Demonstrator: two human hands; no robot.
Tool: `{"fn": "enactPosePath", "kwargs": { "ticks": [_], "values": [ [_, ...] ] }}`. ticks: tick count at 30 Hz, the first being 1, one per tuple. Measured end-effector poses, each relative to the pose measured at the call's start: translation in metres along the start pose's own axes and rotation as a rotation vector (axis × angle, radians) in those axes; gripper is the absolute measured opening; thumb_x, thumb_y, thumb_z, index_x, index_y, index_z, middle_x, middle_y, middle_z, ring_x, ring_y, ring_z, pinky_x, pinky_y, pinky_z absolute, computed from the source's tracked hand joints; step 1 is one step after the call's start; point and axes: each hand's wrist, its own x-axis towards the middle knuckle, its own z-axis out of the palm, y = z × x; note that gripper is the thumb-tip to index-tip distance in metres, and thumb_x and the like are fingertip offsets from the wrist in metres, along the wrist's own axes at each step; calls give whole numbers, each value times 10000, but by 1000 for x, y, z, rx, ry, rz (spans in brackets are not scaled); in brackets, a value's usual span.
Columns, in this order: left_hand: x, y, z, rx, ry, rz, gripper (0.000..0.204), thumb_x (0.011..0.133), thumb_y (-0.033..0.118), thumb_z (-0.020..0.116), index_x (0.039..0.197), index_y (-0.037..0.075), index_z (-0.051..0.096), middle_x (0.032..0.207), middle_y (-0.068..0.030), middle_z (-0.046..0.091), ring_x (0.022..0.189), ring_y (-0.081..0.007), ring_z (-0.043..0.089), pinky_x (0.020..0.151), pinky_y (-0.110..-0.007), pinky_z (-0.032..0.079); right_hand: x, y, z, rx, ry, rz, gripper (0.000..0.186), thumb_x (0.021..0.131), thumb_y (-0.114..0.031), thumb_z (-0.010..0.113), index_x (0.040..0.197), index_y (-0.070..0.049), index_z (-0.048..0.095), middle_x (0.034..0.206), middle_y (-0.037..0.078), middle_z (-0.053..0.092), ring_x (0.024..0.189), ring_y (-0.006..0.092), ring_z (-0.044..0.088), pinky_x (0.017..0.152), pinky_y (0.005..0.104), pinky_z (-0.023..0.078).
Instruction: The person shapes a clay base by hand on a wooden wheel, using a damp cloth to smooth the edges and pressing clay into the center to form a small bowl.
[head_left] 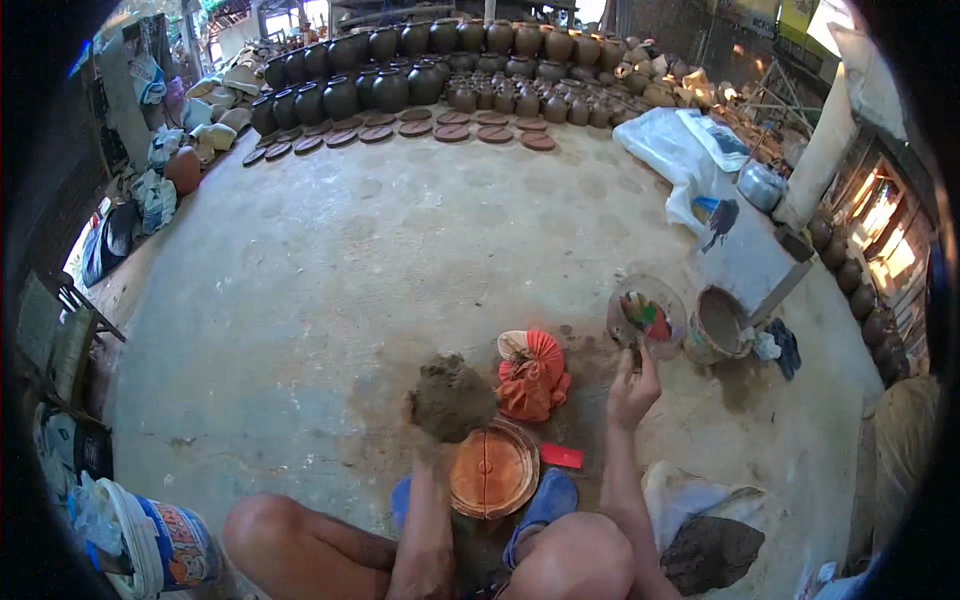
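Many dark clay jars (390, 90) are ranged at twelve o'clock, across the floor. Near four o'clock from a round board (515, 470), a grey-brown clay mound (712, 555) is laid on a pale sheet (668, 490). The board is reddish-brown and crossed by a dark line. At eleven o'clock from it, a clay lump (453, 395) is clasped by the left hand (418, 428), its fingers curled about the near left side. A portion of clay is apparently being readied; steady support seems called for next. The lump is dark, rough and moist-looking, its outline uneven. At two o'clock, the right hand (633, 388) is held at the rim of a clear dish (674, 312); whether anything is pinched cannot be told.
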Motion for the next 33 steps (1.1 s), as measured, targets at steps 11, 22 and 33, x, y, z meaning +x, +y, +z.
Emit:
{"fn": "enactPosePath", "kwargs": {
  "ticks": [11,22,33],
  "values": [
    [10,2,84,-80,-427,-93,831,937,612,491,1497,-2,475,1405,-209,602,1246,-370,629,1064,-529,521,134,-245,-137,-259,-442,-803,516,905,-194,632,1387,-11,613,1415,187,621,1353,350,555,1153,421,412],
    [-59,7,152,175,-604,-55,846,745,348,741,1452,-69,539,1299,-169,672,1195,-265,646,1063,-384,486,10,-267,-77,-340,-602,-791,588,991,-382,572,1457,-24,533,1423,140,592,1304,281,564,1098,406,451],
    [-79,8,155,117,-768,-58,948,773,395,721,1561,-19,395,1365,-179,631,1274,-264,603,1108,-418,463,-40,-231,-67,28,-479,-520,650,1026,-458,548,1521,-47,450,1418,101,567,1265,251,562,1057,411,477]
  ]
}}
